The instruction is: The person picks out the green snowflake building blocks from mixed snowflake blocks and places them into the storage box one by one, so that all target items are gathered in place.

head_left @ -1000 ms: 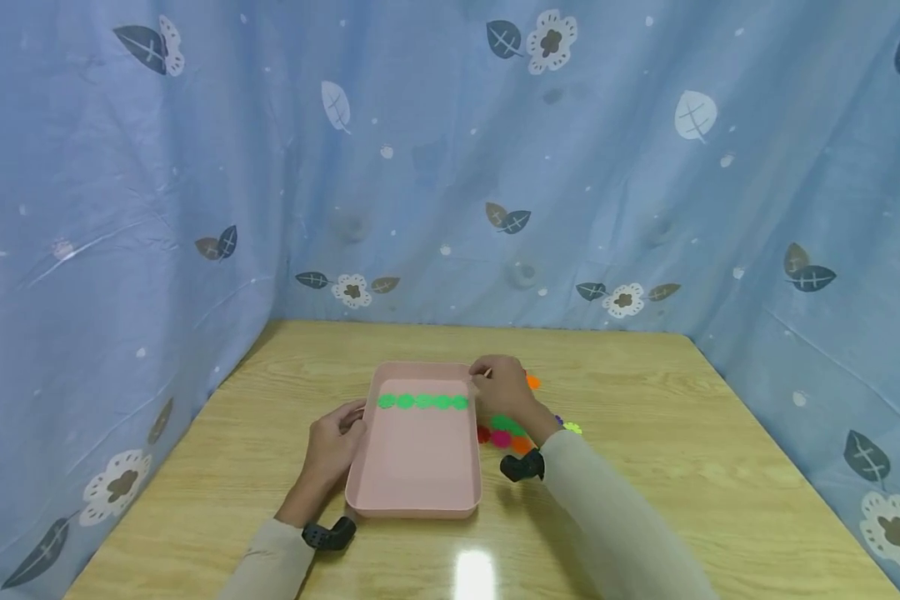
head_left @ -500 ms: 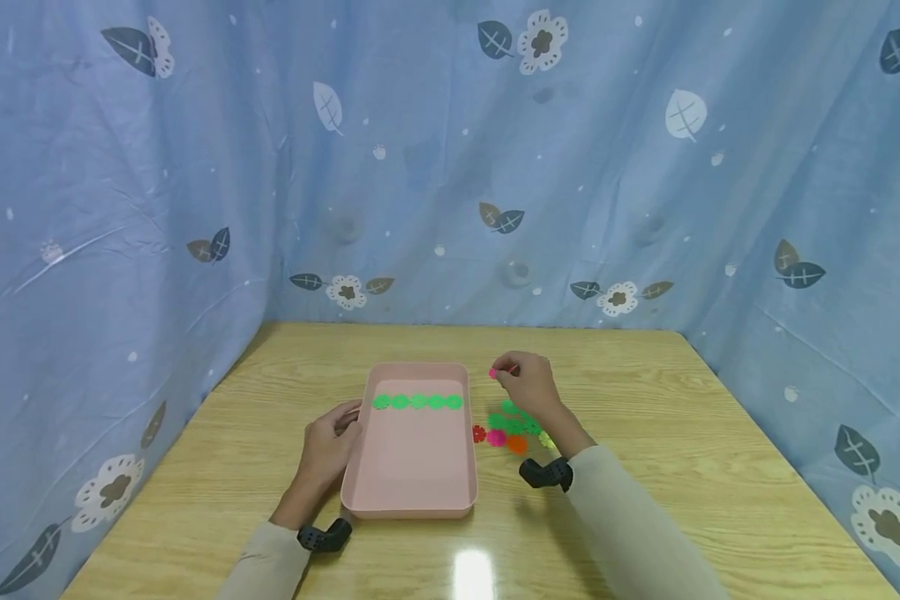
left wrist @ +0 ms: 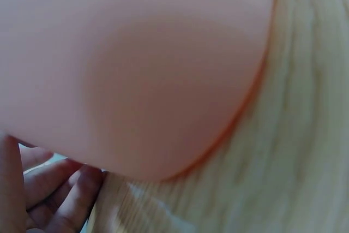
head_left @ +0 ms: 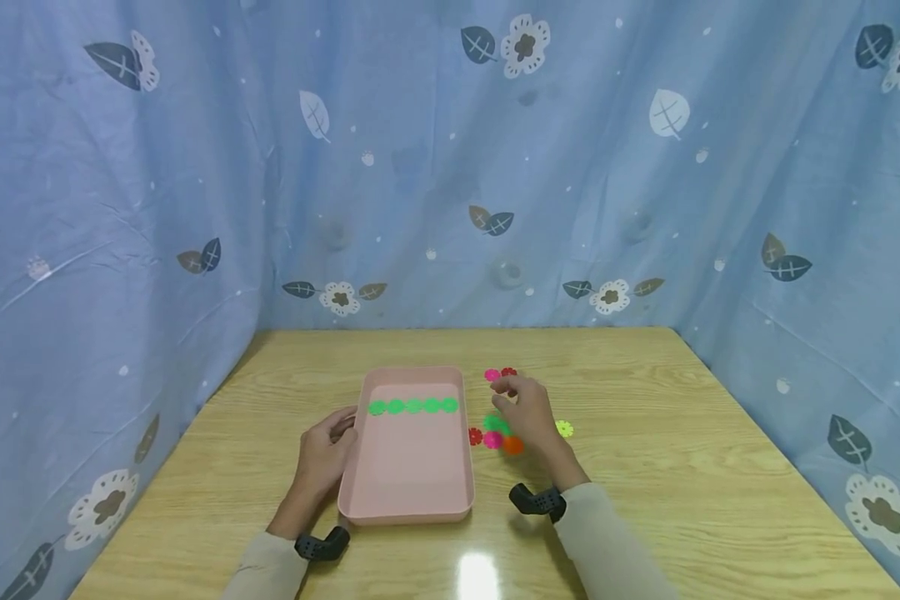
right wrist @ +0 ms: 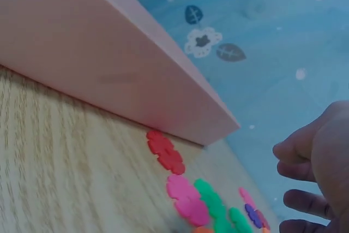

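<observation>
Touching the left wall of the pink tray [head_left: 407, 475] with the left hand [head_left: 324, 450], bending the fingers loosely and bringing thumb and fingertips up to the wall near the rim. Showing bent fingers [left wrist: 76, 197] beside the pink wall in the left wrist view, but not revealing how firmly pressing.

Hovering with the right hand [head_left: 528, 414] over the bench [head_left: 660, 450], just right of the tray, curving the fingers in a relaxed way and leaving a gap between thumb and forefinger in the head view; showing bare fingertips in the right wrist view.

Seeing five green flowers [head_left: 414, 407] lying in a row across the far part of the tray, edge to edge. Resting the tray flat on the bench, near the middle, between both hands.

Finding near the tray's right wall a red flower [head_left: 476, 437], then a pink flower [head_left: 492, 440] and an orange flower [head_left: 513, 445], with loose green flowers [head_left: 497, 424] just behind and partly under the hand's cover. Spotting a yellow flower [head_left: 564, 428] to the right of the wrist. Seeing beyond the fingertips another pink flower [head_left: 492, 375] beside a dark red flower [head_left: 508, 372], and making out a purple flower [right wrist: 253, 215] in the right wrist view.

Wearing a black band [head_left: 542, 502] on the right wrist, with a blue curtain [head_left: 420, 167] hanging behind.
</observation>
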The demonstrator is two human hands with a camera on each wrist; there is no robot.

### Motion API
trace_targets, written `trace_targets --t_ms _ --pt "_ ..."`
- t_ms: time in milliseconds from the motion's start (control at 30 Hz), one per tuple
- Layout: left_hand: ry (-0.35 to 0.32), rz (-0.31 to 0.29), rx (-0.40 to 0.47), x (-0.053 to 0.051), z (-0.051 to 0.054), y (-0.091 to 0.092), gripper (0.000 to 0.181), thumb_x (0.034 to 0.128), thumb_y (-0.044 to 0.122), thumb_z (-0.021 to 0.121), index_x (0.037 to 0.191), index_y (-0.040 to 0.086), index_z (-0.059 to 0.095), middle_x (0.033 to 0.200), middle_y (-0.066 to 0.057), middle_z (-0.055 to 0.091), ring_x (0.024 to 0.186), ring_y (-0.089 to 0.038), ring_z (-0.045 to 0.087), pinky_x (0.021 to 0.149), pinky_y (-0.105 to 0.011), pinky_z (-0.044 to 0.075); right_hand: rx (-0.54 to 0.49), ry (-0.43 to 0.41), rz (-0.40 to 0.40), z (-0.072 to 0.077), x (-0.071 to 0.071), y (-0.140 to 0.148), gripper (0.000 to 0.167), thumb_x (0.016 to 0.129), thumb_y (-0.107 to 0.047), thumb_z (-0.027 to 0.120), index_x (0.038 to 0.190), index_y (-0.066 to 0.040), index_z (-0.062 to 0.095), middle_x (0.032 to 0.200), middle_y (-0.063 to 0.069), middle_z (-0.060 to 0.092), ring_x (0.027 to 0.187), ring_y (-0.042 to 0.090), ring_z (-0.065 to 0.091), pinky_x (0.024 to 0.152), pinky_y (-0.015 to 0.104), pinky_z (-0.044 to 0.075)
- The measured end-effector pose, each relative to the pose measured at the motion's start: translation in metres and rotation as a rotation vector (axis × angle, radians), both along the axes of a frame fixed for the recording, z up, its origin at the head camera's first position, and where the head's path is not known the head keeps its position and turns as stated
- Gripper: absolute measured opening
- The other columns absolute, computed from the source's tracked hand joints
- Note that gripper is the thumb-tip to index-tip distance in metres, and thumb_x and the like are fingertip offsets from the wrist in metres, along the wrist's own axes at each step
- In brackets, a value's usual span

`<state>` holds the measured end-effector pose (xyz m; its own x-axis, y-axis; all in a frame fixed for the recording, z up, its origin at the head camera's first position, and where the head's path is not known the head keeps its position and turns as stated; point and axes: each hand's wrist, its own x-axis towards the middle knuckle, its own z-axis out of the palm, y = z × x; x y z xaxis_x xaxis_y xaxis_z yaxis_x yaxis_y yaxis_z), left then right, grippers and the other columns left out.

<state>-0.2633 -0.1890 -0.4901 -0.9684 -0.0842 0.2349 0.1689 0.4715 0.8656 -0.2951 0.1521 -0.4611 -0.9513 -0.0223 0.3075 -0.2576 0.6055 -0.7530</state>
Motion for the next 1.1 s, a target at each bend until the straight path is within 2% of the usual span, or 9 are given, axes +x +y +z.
trace_targets --t_ms 100,333,433,633,767,933,1100 --pt "0.006 0.001 -0.003 0.001 0.0 0.0 0.04 0.0959 0.007 0.054 0.134 0.003 0.064 0.122 -0.019 0.071 0.111 -0.034 0.07 0.089 -0.044 0.058 0.02 -0.014 -0.015 -0.003 0.0 -0.001 0.021 0.093 -0.008 0.07 0.112 -0.002 0.074 0.108 0.01 0.07 0.103 0.029 0.055 0.086 0.043 0.05" --pt "0.013 -0.013 -0.007 0.001 0.0 0.001 0.04 0.0969 0.007 0.054 0.136 0.003 0.063 0.122 -0.019 0.071 0.111 -0.034 0.07 0.088 -0.043 0.059 0.17 -0.073 -0.081 -0.009 -0.002 0.005 0.024 0.091 -0.011 0.072 0.113 -0.004 0.076 0.108 0.01 0.069 0.098 0.027 0.053 0.081 0.043 0.051" --pt "0.007 -0.014 -0.003 0.0 -0.001 0.0 0.04 0.0969 0.007 0.054 0.136 0.003 0.063 0.122 -0.02 0.071 0.11 -0.034 0.07 0.088 -0.043 0.059 0.226 -0.092 -0.077 -0.012 -0.004 0.009 0.024 0.09 -0.015 0.073 0.113 -0.006 0.077 0.107 0.009 0.069 0.101 0.027 0.053 0.083 0.042 0.051" --pt "0.012 -0.011 0.001 0.001 -0.002 -0.001 0.04 0.0968 0.007 0.054 0.136 0.003 0.063 0.123 -0.02 0.07 0.111 -0.035 0.069 0.088 -0.043 0.059 0.312 -0.104 -0.06 -0.012 -0.005 0.015 0.026 0.088 -0.018 0.076 0.113 -0.009 0.078 0.105 0.008 0.072 0.095 0.026 0.051 0.074 0.037 0.049" --pt "0.016 -0.005 -0.001 0.002 -0.003 0.0 0.04 0.0968 0.007 0.053 0.136 0.002 0.063 0.123 -0.021 0.07 0.11 -0.035 0.07 0.087 -0.042 0.059 0.31 -0.126 -0.057 -0.012 -0.005 0.016 0.026 0.088 -0.016 0.077 0.113 -0.008 0.078 0.107 0.008 0.072 0.094 0.026 0.05 0.078 0.039 0.05" --pt "0.018 0.01 -0.009 0.002 -0.002 0.001 0.041 0.096 0.008 0.053 0.135 0.002 0.063 0.123 -0.02 0.07 0.112 -0.036 0.069 0.09 -0.045 0.058 0.3 -0.141 -0.037 -0.012 -0.012 0.018 0.024 0.086 -0.011 0.078 0.11 -0.004 0.078 0.108 0.01 0.073 0.105 0.031 0.059 0.091 0.047 0.054" --pt "0.02 -0.001 -0.006 0.001 -0.002 0.001 0.041 0.0957 0.007 0.053 0.135 0.001 0.063 0.123 -0.021 0.07 0.112 -0.036 0.069 0.09 -0.046 0.058 0.34 -0.177 0.013 -0.008 -0.02 0.02 0.024 0.086 -0.006 0.078 0.109 -0.001 0.076 0.105 0.012 0.073 0.102 0.031 0.067 0.09 0.047 0.057"
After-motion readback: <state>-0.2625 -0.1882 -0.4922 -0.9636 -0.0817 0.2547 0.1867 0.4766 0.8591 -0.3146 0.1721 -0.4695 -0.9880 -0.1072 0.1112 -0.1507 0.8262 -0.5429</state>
